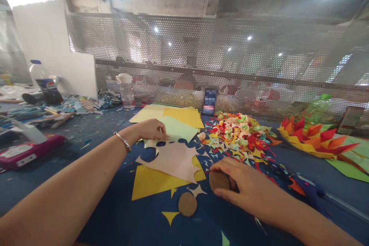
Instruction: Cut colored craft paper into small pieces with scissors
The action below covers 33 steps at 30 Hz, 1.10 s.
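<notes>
My left hand (155, 130), with a bangle at the wrist, has its fingers bent down at the pale green paper sheet (183, 127); its fingertips are too blurred to tell if they pinch it. My right hand (230, 180) grips a round brown disc (219, 182) between thumb and fingers. A second brown disc (187, 204) lies flat on the dark blue table. Between the hands rests a pale pink sheet (175, 159) with rounded cut-outs, over a yellow sheet (155, 182). Yellow and cream sheets lie behind the green one.
Coloured paper scraps (242, 132) are heaped behind my right hand. A phone (210, 101) and a lidded cup (126, 90) stand at the back. Red-orange paper points (319, 136) and a glue gun (311, 190) are right; a maroon box (31, 153) and bottle (47, 84) are left.
</notes>
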### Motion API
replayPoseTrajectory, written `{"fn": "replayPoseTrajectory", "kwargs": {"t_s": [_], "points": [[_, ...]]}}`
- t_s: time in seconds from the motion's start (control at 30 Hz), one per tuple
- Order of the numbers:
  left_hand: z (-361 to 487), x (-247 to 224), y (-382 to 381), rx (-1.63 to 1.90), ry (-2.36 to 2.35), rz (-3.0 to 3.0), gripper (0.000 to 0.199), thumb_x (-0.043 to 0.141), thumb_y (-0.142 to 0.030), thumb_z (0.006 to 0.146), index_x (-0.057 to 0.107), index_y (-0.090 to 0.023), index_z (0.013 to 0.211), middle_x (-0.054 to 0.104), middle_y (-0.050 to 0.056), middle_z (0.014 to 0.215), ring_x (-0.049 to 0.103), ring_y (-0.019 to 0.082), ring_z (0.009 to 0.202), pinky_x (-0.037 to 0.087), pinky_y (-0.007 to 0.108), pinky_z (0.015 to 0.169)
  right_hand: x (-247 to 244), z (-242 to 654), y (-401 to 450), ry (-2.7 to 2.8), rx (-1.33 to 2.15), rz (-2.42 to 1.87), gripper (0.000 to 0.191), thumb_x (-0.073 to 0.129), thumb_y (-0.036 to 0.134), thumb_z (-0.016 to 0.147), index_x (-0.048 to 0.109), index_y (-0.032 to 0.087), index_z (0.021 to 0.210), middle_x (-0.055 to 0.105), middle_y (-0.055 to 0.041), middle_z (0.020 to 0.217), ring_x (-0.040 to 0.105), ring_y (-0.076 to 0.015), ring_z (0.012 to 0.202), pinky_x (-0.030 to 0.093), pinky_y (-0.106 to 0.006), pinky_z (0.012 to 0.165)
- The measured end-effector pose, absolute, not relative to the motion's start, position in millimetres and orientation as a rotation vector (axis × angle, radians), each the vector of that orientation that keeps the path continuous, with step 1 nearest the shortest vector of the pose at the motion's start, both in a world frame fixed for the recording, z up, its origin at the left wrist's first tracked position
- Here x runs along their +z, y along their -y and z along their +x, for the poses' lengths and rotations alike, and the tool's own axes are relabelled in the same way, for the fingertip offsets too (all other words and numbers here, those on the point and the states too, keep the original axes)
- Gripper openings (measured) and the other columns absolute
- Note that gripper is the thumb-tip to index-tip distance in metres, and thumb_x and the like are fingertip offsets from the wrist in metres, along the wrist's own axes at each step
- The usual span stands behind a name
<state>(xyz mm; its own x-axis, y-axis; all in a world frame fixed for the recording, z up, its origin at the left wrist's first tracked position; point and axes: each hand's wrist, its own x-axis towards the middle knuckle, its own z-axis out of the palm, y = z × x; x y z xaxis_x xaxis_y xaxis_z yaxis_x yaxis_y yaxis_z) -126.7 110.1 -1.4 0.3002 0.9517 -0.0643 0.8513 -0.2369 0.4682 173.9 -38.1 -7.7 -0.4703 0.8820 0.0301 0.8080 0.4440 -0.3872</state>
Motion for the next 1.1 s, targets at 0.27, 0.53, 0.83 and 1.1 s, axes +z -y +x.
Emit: {"fn": "replayPoseTrajectory", "kwargs": {"t_s": [0.27,0.53,0.83,1.1], "points": [[-143.2,-30.5,-141.1,0.540,-2.248,2.076,0.076,0.056,-0.069,0.062,0.060,-0.017,0.117,0.056,0.020,0.125,0.040,0.042,0.122,0.033,0.048,0.096,-8.3,173.2,39.2,2.453,0.482,-1.476,0.029,0.064,0.032,0.081,0.060,0.026,0.109,0.060,-0.0024,0.103,0.058,-0.0195,0.088,0.044,-0.032,0.075],[-141.7,-34.5,-144.0,0.548,-2.368,1.916,0.103,0.057,-0.079,0.049,0.052,-0.010,0.126,0.045,0.028,0.131,0.035,0.047,0.123,0.033,0.052,0.094,-7.0,171.7,40.0,2.452,0.486,-1.478,0.029,0.065,0.030,0.080,0.061,0.025,0.108,0.060,-0.0028,0.102,0.057,-0.0191,0.087,0.044,-0.031,0.073],[-147.5,-27.4,-147.8,0.755,-2.136,1.967,0.038,0.071,-0.055,0.050,0.065,-0.022,0.067,0.069,0.007,0.079,0.060,0.034,0.091,0.043,0.036,0.075,-6.6,171.5,38.1,2.415,0.520,-1.462,0.029,0.066,0.029,0.077,0.062,0.024,0.106,0.060,-0.0023,0.097,0.055,-0.0152,0.074,0.042,-0.027,0.065],[-137.6,3.1,-121.9,1.747,-1.786,1.649,0.043,0.050,-0.049,0.080,0.054,-0.019,0.109,0.064,0.009,0.107,0.056,0.031,0.104,0.045,0.037,0.084,-0.7,172.1,39.1,2.280,0.714,-1.405,0.024,0.059,0.014,0.078,0.064,0.026,0.099,0.065,0.0026,0.088,0.053,-0.0122,0.069,0.038,-0.023,0.058]]}}
